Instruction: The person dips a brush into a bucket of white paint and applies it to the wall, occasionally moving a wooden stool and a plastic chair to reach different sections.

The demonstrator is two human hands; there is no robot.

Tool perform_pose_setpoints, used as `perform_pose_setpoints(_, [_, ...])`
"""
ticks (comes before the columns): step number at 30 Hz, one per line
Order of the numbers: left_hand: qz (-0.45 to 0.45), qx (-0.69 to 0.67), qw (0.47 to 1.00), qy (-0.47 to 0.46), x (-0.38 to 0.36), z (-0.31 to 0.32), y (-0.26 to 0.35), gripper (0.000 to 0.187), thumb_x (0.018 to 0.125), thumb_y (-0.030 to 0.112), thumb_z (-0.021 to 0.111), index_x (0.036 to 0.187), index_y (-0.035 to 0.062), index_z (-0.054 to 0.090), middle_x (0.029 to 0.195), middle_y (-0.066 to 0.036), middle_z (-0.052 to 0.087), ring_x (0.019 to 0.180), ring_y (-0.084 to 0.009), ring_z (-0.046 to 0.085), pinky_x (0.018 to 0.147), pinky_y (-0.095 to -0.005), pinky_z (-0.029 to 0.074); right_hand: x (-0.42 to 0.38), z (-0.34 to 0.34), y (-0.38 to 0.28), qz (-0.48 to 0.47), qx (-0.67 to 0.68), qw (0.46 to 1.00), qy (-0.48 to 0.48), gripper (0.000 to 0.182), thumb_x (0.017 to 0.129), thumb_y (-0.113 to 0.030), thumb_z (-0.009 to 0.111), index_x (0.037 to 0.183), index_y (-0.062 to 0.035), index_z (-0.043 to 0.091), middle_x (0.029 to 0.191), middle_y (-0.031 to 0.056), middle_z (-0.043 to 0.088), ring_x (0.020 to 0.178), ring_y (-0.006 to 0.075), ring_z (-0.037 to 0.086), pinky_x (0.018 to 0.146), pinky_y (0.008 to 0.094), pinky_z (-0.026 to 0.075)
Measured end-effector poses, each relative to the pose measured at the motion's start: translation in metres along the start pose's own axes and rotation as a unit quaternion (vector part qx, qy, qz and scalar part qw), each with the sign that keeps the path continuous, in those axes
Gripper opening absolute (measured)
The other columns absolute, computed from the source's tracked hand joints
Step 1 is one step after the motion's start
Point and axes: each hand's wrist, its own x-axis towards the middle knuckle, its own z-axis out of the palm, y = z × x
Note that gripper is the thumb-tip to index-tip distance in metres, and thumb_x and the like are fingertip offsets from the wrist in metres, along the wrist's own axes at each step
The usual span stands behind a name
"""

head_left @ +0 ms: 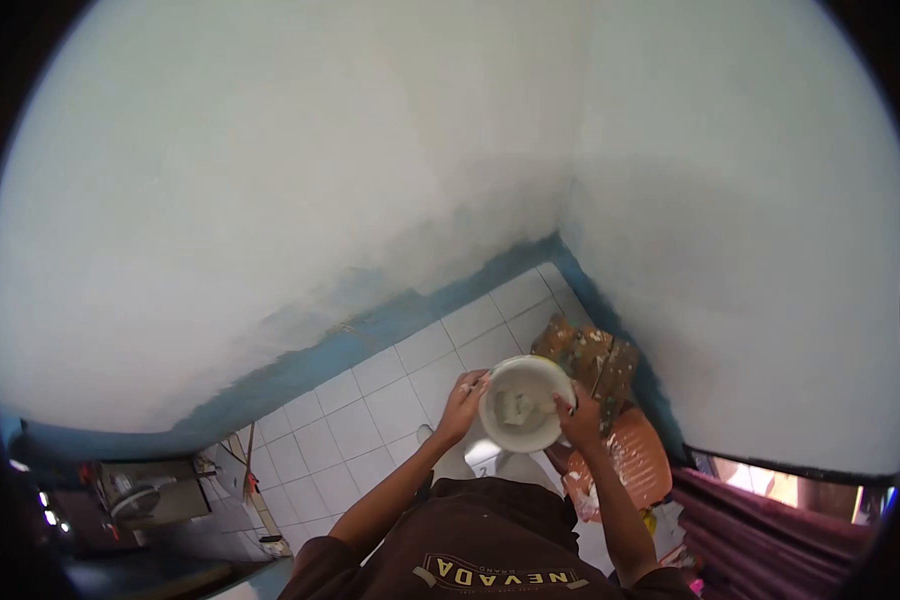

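Note:
A round white bucket (pixel 490 425) is held in front of my body, its open top facing up at me. Whitish paint and a pale, blocky thing (pixel 516 408) show inside, but I cannot make out what the pale thing is. My left hand (pixel 462 405) grips the bucket's left side near the rim. On the opposite side, my right hand (pixel 580 418) is closed at the rim, with its thumb reaching over the inner edge. The fingers under the bucket are hidden.
Pale walls with an uneven blue band (pixel 370 325) meet in a corner ahead. Paint-spotted brown cardboard (pixel 600 360) and an orange paint-smeared tray (pixel 635 460) lie on the white tiles (pixel 375 410). A purple curtain (pixel 750 530) hangs at right; a fan (pixel 135 500) stands at left.

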Motion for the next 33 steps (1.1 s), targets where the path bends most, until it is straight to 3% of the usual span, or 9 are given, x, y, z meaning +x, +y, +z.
perform_pose_setpoints(8, [0.085,-0.089,0.987,0.101,-0.060,-0.161,0.030,0.046,0.103,0.038,0.046,0.119,-0.0016,0.065,0.126,-0.015,0.057,0.119,-0.0228,0.053,0.109,-0.0372,0.036,-0.004,0.072,-0.152,-0.113,0.118,0.979,-0.124,0.045,0.090,-0.020,0.072,0.125,0.0053,0.059,0.104,0.0216,0.071,0.097,0.0236,0.070,0.086,0.0360,0.053])
perform_pose_setpoints(14, [-0.075,-0.218,0.972,-0.037,-0.016,-0.253,-0.006,0.047,0.104,0.042,0.050,0.105,-0.0002,0.069,0.102,-0.010,0.070,0.093,-0.0170,0.064,0.090,-0.0314,0.049,-0.023,0.130,-0.243,-0.089,0.188,0.949,-0.237,0.044,0.093,-0.019,0.071,0.128,0.0041,0.059,0.108,0.0152,0.068,0.099,0.0159,0.062,0.088,0.0317,0.050])
perform_pose_setpoints(15, [-0.228,-0.311,0.921,-0.061,-0.020,-0.268,0.010,0.049,0.102,0.048,0.054,0.101,0.0022,0.071,0.097,-0.005,0.072,0.083,-0.0107,0.064,0.082,-0.0277,0.052,-0.024,0.142,-0.246,-0.099,0.195,0.947,-0.235,0.042,0.094,-0.019,0.071,0.126,0.0044,0.060,0.106,0.0138,0.069,0.096,0.0141,0.061,0.086,0.0310,0.050])
perform_pose_setpoints(25, [-0.323,-0.225,0.910,-0.130,-0.004,-0.304,0.053,0.037,0.098,0.029,0.065,0.124,0.0027,0.069,0.117,-0.008,0.071,0.098,-0.0124,0.067,0.090,-0.0274,0.053,-0.027,0.178,-0.281,-0.106,-0.016,0.961,-0.255,0.038,0.093,-0.015,0.068,0.125,0.0042,0.060,0.095,0.0158,0.069,0.087,0.0224,0.067,0.079,0.0347,0.053])
perform_pose_setpoints(26, [-0.256,-0.206,0.936,-0.128,-0.014,-0.306,0.076,0.041,0.100,0.038,0.060,0.117,0.0019,0.070,0.110,-0.006,0.072,0.093,-0.0107,0.066,0.088,-0.0279,0.053,-0.030,0.175,-0.292,-0.097,-0.016,0.961,-0.259,0.038,0.093,-0.015,0.068,0.125,0.0042,0.060,0.095,0.0158,0.069,0.087,0.0224,0.067,0.079,0.0347,0.053])
perform_pose_setpoints(28, [-0.191,-0.176,0.958,-0.119,0.036,-0.326,0.022,0.049,0.102,0.047,0.055,0.109,0.0011,0.072,0.102,-0.005,0.073,0.088,-0.0090,0.065,0.085,-0.0283,0.053,-0.024,0.173,-0.319,-0.197,-0.119,0.972,-0.045,0.039,0.090,-0.013,0.069,0.126,0.0006,0.061,0.086,0.0140,0.065,0.080,0.0276,0.066,0.074,0.0377,0.053])
perform_pose_setpoints(30, [-0.131,-0.203,0.907,-0.344,0.072,-0.330,-0.121,0.035,0.097,0.022,0.065,0.126,0.0030,0.068,0.122,-0.010,0.070,0.105,-0.0149,0.065,0.096,-0.0299,0.051,-0.013,0.164,-0.336,-0.265,-0.121,0.955,-0.056,0.041,0.088,-0.016,0.071,0.125,-0.0014,0.062,0.089,0.0139,0.065,0.079,0.0297,0.067,0.074,0.0404,0.053])
perform_pose_setpoints(32, [-0.119,-0.115,0.876,-0.454,0.085,-0.312,-0.038,0.068,0.101,0.059,0.049,0.130,-0.0003,0.062,0.129,-0.012,0.065,0.112,-0.0171,0.061,0.100,-0.0315,0.047,-0.008,0.162,-0.342,-0.326,-0.127,0.935,-0.068,0.044,0.086,-0.020,0.074,0.124,-0.0034,0.063,0.091,0.0137,0.066,0.079,0.0317,0.067,0.074,0.0432,0.053])
perform_pose_setpoints(33, [-0.123,-0.116,0.873,-0.457,0.087,-0.304,0.001,0.068,0.101,0.059,0.049,0.130,-0.0003,0.062,0.129,-0.012,0.065,0.112,-0.0171,0.061,0.100,-0.0315,0.047,-0.004,0.166,-0.347,-0.370,-0.169,0.902,-0.144,0.044,0.085,-0.020,0.075,0.124,-0.0042,0.063,0.092,0.0128,0.065,0.084,0.0303,0.067,0.078,0.0426,0.052])
